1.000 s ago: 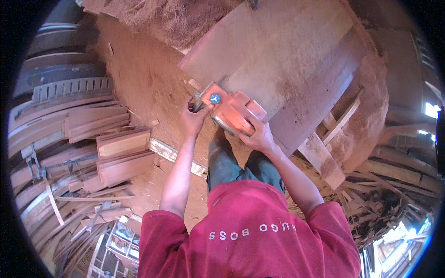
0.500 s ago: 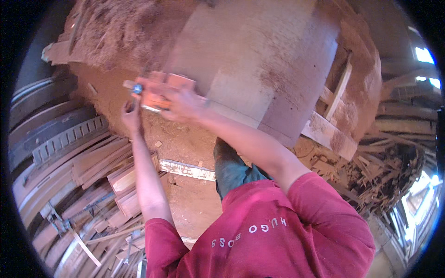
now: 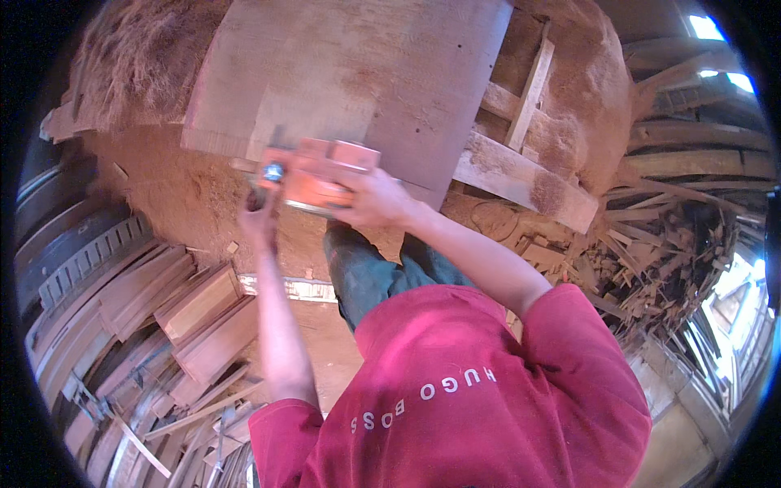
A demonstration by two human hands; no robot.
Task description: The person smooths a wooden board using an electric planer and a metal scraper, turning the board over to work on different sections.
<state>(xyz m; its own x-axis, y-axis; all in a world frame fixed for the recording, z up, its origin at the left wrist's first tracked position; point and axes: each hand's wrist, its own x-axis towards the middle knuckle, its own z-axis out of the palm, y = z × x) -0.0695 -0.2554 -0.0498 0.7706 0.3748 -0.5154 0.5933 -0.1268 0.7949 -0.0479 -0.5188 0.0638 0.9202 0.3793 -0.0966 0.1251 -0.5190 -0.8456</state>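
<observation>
**Orange planer at the near edge of a wide wooden panel**

The right hand is wrapped round the planer's rear, its wrist coming in from the lower right. The left hand is at the front end, just beside a blue knob; blur hides its fingers, so I cannot tell whether they pinch anything or merely rest there.

The planer lies crosswise over the panel's near edge, towards its left corner, front end pointing left. Its boxy shell looks hard and stiff, probably plastic over a metal base. It should feel fairly heavy for its size, unlikely to break in use but prone to damage if dropped. Dust could make the shell slippery. The rear suits a full, firm grasp and the front by the knob a lighter steadying hold; fingers are best kept from the underside, where a blade would likely sit, out of sight here.

The panel looks broad, flat and rigid, with brown dust scattered on top. Beyond its left side rises a sawdust heap; to its right are rough beams. Stacked boards fill the lower left, and scrap wood the right.
</observation>
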